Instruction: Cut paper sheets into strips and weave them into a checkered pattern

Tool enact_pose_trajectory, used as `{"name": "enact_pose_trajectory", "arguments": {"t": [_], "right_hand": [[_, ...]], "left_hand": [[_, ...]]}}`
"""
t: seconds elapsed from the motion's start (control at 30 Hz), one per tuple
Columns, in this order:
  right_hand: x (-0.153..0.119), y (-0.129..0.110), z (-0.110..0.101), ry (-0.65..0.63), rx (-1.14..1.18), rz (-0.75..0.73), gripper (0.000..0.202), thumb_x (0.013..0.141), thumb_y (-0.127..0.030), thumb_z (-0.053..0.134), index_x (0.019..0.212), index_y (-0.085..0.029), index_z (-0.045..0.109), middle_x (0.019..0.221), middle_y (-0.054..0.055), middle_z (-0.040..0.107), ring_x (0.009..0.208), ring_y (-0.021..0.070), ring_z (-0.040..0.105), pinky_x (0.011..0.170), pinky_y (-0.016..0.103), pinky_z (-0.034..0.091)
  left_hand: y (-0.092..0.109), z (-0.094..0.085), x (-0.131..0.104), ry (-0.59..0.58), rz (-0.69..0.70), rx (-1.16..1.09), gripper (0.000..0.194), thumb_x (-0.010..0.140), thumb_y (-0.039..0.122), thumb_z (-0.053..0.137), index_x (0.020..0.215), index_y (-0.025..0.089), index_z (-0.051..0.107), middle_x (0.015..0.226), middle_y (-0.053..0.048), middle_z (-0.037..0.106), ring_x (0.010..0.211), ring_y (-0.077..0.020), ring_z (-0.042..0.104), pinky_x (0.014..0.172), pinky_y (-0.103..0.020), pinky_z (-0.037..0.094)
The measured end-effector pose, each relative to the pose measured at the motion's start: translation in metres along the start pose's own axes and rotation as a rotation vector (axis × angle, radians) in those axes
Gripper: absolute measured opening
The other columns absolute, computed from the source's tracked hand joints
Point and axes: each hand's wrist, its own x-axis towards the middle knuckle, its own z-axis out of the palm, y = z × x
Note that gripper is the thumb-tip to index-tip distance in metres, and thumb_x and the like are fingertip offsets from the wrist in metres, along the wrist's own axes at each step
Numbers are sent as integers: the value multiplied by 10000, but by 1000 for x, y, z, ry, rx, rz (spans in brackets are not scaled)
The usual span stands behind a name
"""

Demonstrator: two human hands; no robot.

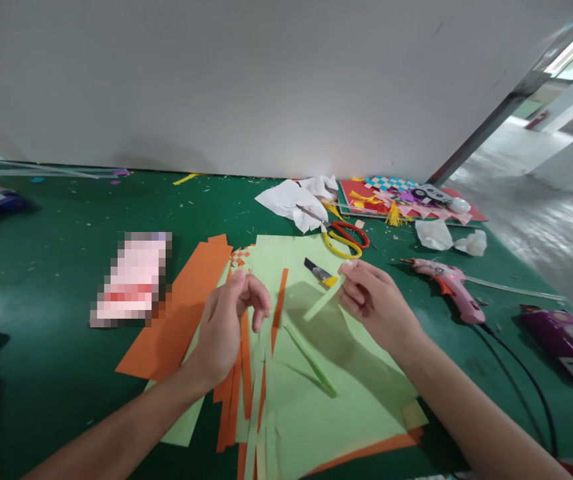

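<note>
My right hand (370,297) pinches one end of a light green paper strip (324,301), which slants down to the left above the green sheets. My left hand (230,320) hovers over the left part of the paper, fingers loosely bent and apart, with nothing seen in them. Beneath both hands lie light green sheets (346,400). A folded green strip (311,360) rests on top of them, and several orange strips (246,363) and green strips lie under and beside my left hand. Close to my right fingertips is a utility knife (320,272) with a yellow end.
Scissors (349,240) with red and yellow handles lie behind the sheets by crumpled white paper (294,203). A pink glue gun (449,287) with its cord lies right, near a purple packet (566,347). Orange sheets (176,313) and a blurred pink-white item (134,280) are left.
</note>
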Motion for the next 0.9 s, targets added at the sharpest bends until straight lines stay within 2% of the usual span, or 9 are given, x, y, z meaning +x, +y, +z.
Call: {"name": "enact_pose_trajectory", "arguments": {"t": [0.13,0.2,0.27,0.33,0.4,0.47,0.67,0.77,0.9], "right_hand": [[-1,5,-1,-196,-477,121,230,819,-357,618,690,-187,532,459,-88,348,422,69,300,421,224,206],[-2,12,1,-211,-782,35,192,838,-351,580,741,-184,576,491,-76,390,451,80,331,447,232,224],[-3,19,3,-152,-1046,-103,164,850,-306,552,926,-184,631,518,-71,425,476,92,356,478,240,243],[-3,24,4,-82,-1211,-224,324,856,-268,534,1161,-176,589,539,-66,468,489,108,385,507,251,273],[-5,28,5,-57,-1267,-331,397,868,-255,518,1253,-165,540,574,-49,518,499,118,416,523,258,308],[-7,29,8,-98,-1241,-467,335,883,-241,502,1201,-170,575,634,-19,568,533,123,463,544,259,352],[-22,34,23,-524,-1201,-940,188,898,-278,540,997,-144,626,842,69,634,798,187,526,715,329,427],[-30,36,30,-732,-1248,-1018,195,912,-290,521,994,-150,629,834,57,624,846,191,519,756,342,420],[-38,37,33,-927,-1319,-1009,178,921,-250,486,1012,-188,625,919,48,625,915,189,519,756,328,410]], "left_hand": [[-1,2,4,36,-2,-52,517,977,409,316,615,200,621,413,10,449,504,-146,504,586,-261,410],[-3,3,3,25,-6,-54,487,974,417,339,650,197,628,409,16,449,495,-141,493,582,-259,413],[-5,4,1,22,2,-70,434,971,416,369,709,196,636,413,26,456,479,-133,477,575,-256,416],[-5,4,1,29,18,-107,397,974,411,378,763,197,637,412,36,457,459,-124,455,577,-256,423],[-5,3,2,45,30,-160,404,983,408,358,781,195,634,410,41,455,441,-113,432,583,-254,430],[-3,2,5,69,21,-218,419,987,412,345,777,190,632,411,43,447,431,-103,412,579,-246,429],[-3,-2,13,145,-91,-370,384,973,381,394,743,176,624,423,52,399,421,-84,365,556,-217,425],[-7,-4,17,176,-156,-467,369,970,331,400,720,163,612,433,57,377,410,-75,352,530,-207,416],[-12,-7,20,216,-226,-557,345,964,307,417,720,151,603,454,63,373,407,-66,352,511,-199,410]]}}
